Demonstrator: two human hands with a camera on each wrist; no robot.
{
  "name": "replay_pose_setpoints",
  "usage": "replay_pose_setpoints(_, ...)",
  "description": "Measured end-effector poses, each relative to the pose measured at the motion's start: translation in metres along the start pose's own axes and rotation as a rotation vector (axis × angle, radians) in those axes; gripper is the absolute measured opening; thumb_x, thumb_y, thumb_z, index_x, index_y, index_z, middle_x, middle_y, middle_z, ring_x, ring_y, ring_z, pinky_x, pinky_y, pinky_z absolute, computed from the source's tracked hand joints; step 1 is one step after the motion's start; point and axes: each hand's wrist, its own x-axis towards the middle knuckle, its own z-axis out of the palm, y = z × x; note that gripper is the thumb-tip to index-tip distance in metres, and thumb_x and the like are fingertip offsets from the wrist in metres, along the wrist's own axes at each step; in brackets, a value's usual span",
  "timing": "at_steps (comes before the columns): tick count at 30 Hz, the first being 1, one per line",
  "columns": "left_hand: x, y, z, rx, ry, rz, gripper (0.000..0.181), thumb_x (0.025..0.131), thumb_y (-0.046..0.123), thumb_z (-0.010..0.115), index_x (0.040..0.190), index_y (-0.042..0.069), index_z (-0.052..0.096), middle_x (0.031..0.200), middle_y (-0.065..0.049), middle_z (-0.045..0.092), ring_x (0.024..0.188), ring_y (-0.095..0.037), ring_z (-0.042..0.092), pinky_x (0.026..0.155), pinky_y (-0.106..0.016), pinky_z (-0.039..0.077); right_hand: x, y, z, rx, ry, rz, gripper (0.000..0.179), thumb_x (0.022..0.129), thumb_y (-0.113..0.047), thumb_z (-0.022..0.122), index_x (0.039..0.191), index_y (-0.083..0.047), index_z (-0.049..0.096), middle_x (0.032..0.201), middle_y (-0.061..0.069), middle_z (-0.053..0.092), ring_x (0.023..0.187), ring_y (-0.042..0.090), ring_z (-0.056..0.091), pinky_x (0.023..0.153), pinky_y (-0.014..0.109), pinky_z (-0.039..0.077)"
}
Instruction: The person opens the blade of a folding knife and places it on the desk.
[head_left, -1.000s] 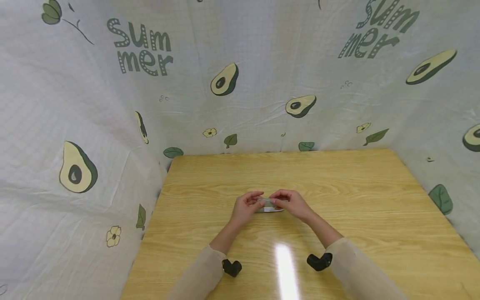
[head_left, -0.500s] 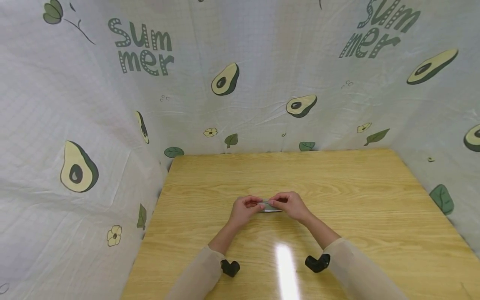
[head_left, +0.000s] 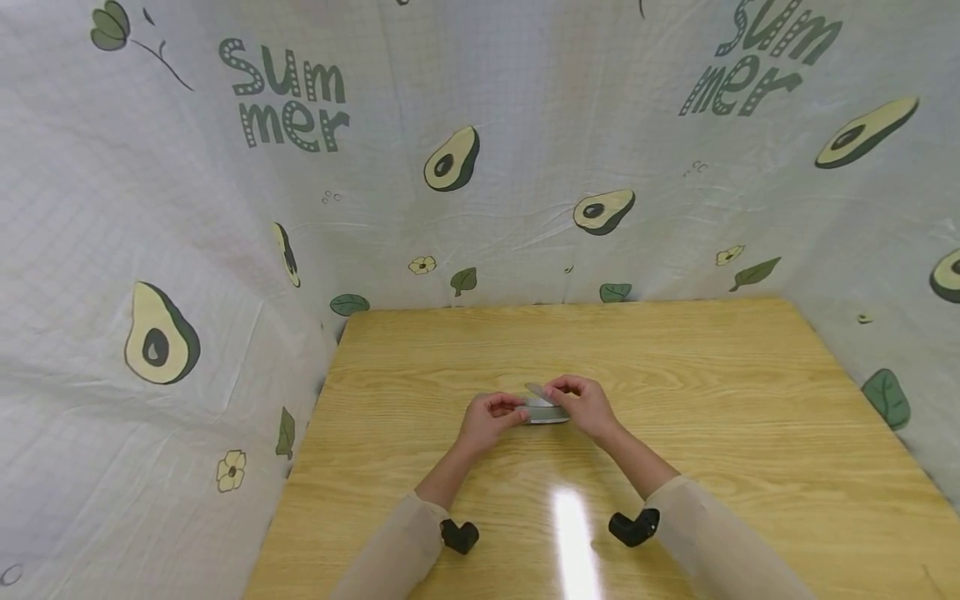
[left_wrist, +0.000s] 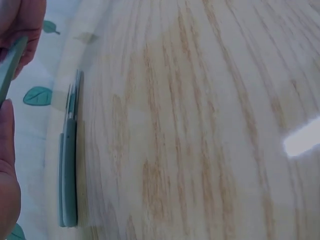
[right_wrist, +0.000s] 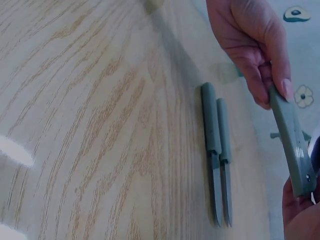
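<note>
My left hand pinches one end of a green folding knife, thumb on its near side. At the other end my right hand pinches a thin pale piece that angles up and away from the handle. In the right wrist view the green handle spans between both hands, with a rivet near its lower end. On the table beneath lie two green-handled knives side by side, blades pointing right. The left wrist view shows these knives too; in the head view the hands mostly hide them.
The wooden table extends on all sides of the hands, with a bright glare near its front. A white cloth printed with avocados and leaves hangs behind the table and along both sides. Black cameras sit at both wrists.
The right hand's fingers have lifted slightly, and the pale piece now stands out at an angle from the handle. The left hand has dipped a little and keeps its grip.
</note>
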Motion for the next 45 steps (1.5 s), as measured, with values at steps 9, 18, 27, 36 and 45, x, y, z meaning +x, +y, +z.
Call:
replay_pose_setpoints(9, 0.006, -0.029, -0.005, -0.102, -0.034, -0.031, 0.028, 0.087, 0.01, 0.071, 0.108, -0.008, 0.066, 0.099, -0.013, 0.07, 0.081, -0.005, 0.067, 0.085, -0.041, 0.059, 0.005, 0.003, -0.017, 0.167, -0.049, 0.027, 0.034, 0.092, -0.023, 0.067, 0.109, 0.006, 0.065, 0.085, -0.008, 0.069, 0.076, 0.006, 0.064, 0.071, 0.026, 0.059)
replay_pose_setpoints(18, 0.0, -0.022, -0.017, 0.007, -0.176, -0.072, 0.021, 0.087, 0.007, 0.071, 0.103, -0.005, 0.07, 0.092, -0.012, 0.073, 0.078, -0.008, 0.068, 0.085, -0.049, 0.058, 0.017, -0.015, -0.054, -0.048, -0.521, -0.037, 0.026, 0.094, -0.022, 0.064, 0.104, 0.002, 0.064, 0.082, 0.004, 0.071, 0.079, 0.029, 0.07, 0.075, 0.044, 0.06)
replay_pose_setpoints(27, -0.001, -0.036, -0.017, -0.007, -0.156, -0.069, 0.024, 0.086, 0.013, 0.073, 0.105, -0.003, 0.07, 0.091, -0.003, 0.071, 0.079, -0.008, 0.067, 0.081, -0.039, 0.06, 0.018, -0.018, -0.059, -0.031, -0.608, -0.055, 0.02, 0.093, -0.014, 0.064, 0.096, 0.006, 0.061, 0.078, 0.004, 0.069, 0.072, 0.017, 0.069, 0.071, 0.036, 0.061)
replay_pose_setpoints(36, -0.004, -0.041, -0.03, -0.225, 0.046, -0.044, 0.027, 0.088, 0.007, 0.07, 0.106, -0.011, 0.061, 0.089, 0.0, 0.067, 0.08, -0.01, 0.068, 0.09, -0.047, 0.056, 0.007, 0.007, -0.058, 0.395, -0.396, -0.033, 0.009, 0.094, -0.006, 0.061, 0.092, 0.001, 0.056, 0.086, 0.003, 0.073, 0.086, 0.019, 0.074, 0.078, 0.028, 0.06)
replay_pose_setpoints(45, 0.003, -0.039, -0.026, -0.488, 0.234, 0.014, 0.009, 0.087, -0.005, 0.066, 0.096, -0.002, 0.065, 0.083, 0.003, 0.066, 0.076, -0.008, 0.067, 0.075, -0.024, 0.06, -0.007, 0.021, -0.031, 0.835, -0.181, 0.012, 0.019, 0.097, 0.004, 0.05, 0.086, -0.01, 0.056, 0.086, 0.003, 0.07, 0.089, 0.017, 0.073, 0.082, 0.02, 0.057)
